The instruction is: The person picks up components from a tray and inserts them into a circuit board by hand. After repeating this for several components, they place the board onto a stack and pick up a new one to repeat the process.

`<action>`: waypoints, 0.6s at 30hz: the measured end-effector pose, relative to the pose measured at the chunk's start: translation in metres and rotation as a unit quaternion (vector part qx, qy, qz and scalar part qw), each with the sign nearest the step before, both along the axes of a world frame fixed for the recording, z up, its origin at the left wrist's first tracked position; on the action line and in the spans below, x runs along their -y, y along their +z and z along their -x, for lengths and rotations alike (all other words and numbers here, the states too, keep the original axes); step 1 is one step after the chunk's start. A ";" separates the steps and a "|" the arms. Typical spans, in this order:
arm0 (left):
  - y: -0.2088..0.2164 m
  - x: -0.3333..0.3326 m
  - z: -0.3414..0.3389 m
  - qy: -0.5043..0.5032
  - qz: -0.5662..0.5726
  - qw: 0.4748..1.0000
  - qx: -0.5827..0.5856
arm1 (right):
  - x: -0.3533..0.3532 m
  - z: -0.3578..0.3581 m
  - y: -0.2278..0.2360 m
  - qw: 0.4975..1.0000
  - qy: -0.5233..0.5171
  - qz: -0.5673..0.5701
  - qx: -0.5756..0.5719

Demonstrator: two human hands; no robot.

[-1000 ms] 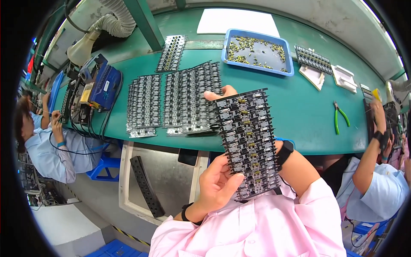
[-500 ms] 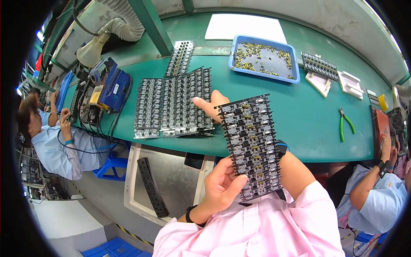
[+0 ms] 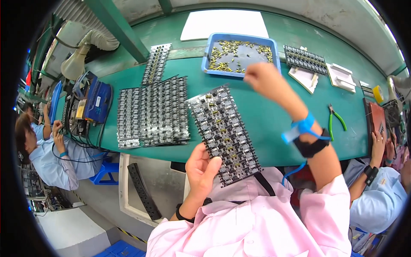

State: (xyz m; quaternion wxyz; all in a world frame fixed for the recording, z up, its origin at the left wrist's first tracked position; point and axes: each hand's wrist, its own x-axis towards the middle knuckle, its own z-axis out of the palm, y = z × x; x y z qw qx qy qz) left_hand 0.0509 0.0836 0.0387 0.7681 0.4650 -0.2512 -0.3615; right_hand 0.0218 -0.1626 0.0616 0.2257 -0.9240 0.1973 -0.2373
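Observation:
My left hand (image 3: 200, 171) grips the lower left edge of a circuit board panel (image 3: 224, 135), thumb on the front. The panel is tilted and carries rows of small parts, with a yellowish line down its middle. My right hand (image 3: 262, 79), slightly blurred, is over the near right edge of a blue tray (image 3: 277, 64). Its fingers are curled together, and whatever they may hold is hidden. Many small brass-coloured pieces (image 3: 222, 66) lie in the tray. On the green table (image 3: 282, 145), left of the held panel, are stacked similar panels (image 3: 165, 111).
Green-handled pliers (image 3: 337, 122) lie to the right. Behind them, another panel (image 3: 305, 60) rests on white holders (image 3: 341, 78). A blue machine with cables (image 3: 96, 100) stands at left. Co-workers in light blue sit at left (image 3: 55, 158) and right (image 3: 379, 201).
My right hand has moved from behind the panel, beside the stack, to the blue tray at the right. My left hand still holds the panel, now turned and leaning the other way. The view has shifted.

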 end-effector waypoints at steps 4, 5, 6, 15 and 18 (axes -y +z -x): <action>-0.009 0.029 0.007 -0.007 -0.016 1.000 -0.021 | 0.074 -0.004 -0.006 0.993 -0.064 0.046 -0.089; -0.010 0.035 0.008 -0.007 -0.024 0.999 -0.022 | 0.085 -0.011 -0.012 0.992 -0.063 0.069 -0.089; -0.011 0.041 0.010 -0.010 -0.030 0.999 -0.024 | 0.094 -0.017 -0.017 0.992 -0.065 0.065 -0.091; -0.019 0.056 0.012 0.011 -0.069 0.997 -0.016 | 0.099 -0.059 -0.040 0.983 -0.065 0.147 -0.087; -0.019 0.058 0.012 0.009 -0.068 0.998 -0.018 | 0.100 -0.058 -0.028 0.985 -0.049 0.118 -0.120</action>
